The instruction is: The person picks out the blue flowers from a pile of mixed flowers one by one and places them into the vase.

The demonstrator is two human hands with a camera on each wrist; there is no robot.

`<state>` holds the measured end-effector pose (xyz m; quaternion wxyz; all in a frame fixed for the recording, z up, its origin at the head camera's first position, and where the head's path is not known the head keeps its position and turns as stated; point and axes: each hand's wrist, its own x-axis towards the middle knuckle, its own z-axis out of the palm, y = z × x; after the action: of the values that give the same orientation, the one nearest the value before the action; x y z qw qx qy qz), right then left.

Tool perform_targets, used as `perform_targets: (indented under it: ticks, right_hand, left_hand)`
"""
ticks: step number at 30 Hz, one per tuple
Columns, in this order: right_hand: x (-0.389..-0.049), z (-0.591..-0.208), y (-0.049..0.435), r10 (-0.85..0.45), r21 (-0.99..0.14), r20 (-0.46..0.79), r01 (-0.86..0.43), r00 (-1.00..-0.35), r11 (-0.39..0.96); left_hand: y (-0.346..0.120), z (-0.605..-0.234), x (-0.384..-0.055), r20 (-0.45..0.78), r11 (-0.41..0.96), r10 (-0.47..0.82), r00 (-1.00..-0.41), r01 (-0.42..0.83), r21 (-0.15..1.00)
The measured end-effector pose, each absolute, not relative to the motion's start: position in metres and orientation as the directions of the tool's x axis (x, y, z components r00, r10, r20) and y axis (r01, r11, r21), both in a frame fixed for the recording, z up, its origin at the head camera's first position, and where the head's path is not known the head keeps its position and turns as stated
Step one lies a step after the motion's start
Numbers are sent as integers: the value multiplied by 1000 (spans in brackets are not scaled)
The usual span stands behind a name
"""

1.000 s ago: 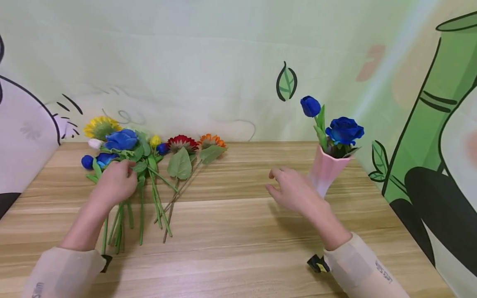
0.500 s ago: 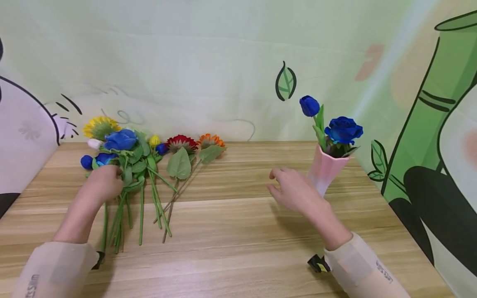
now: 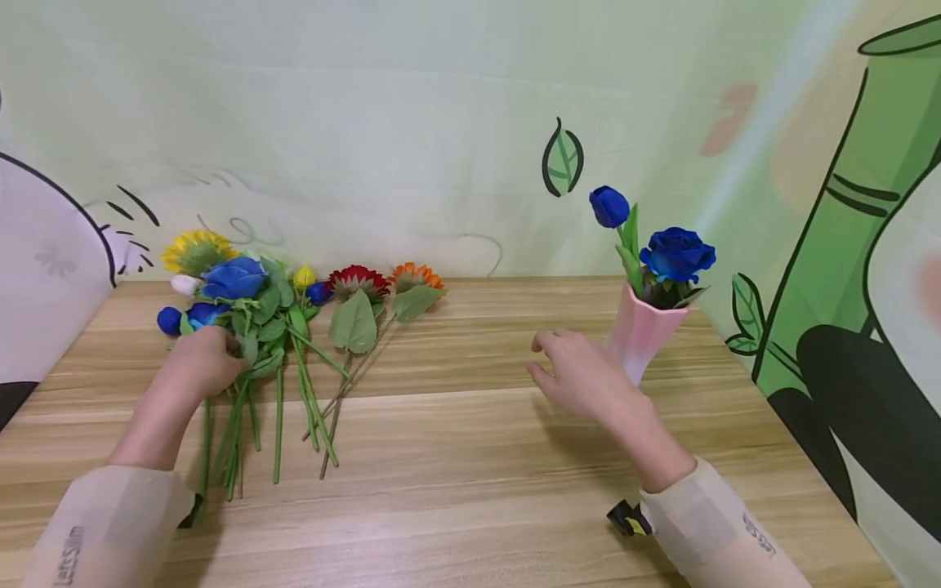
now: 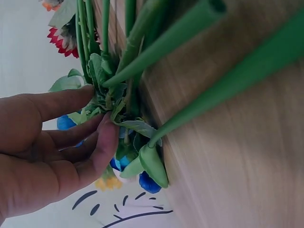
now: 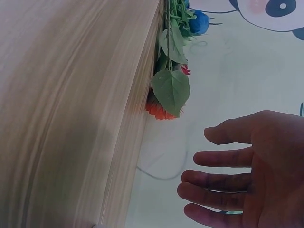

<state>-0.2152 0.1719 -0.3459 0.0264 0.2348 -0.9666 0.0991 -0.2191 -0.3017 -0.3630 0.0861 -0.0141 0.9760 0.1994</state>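
My left hand [image 3: 204, 359] is at the leafy part of a flower pile on the table's left. In the left wrist view, its thumb and fingertips [image 4: 110, 124] pinch a leafy flower stem [image 4: 115, 105]. Above that hand lie a large blue rose [image 3: 234, 278], a yellow sunflower [image 3: 197, 251], a white bud [image 3: 185, 284] and a blue tulip [image 3: 169, 321]. My right hand [image 3: 584, 376] hovers before a pink vase [image 3: 647, 327], fingers apart and relaxed, holding nothing. A blue tulip [image 3: 608, 207] and a blue rose [image 3: 677, 255] stand in the vase.
Right of the pile lie a red flower [image 3: 358, 282] and an orange one [image 3: 415, 279], their stems crossing. Green stems [image 3: 278, 433] point toward the front of the wooden table [image 3: 441, 506]. A printed cloth backdrop [image 3: 397, 147] rises behind the table.
My left hand has shifted left and slightly down within the pile, uncovering more leaves. The large blue rose has edged left. My right hand stays in place.
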Motion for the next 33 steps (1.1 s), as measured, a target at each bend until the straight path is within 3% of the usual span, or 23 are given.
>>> perform_targets:
  ticks: [33]
  right_hand:
    - [-213, -343, 172, -447, -181, 96, -457, -890, 871]
  left_hand:
    - [-305, -375, -225, -157, 907, -85, -984, -141, 397]
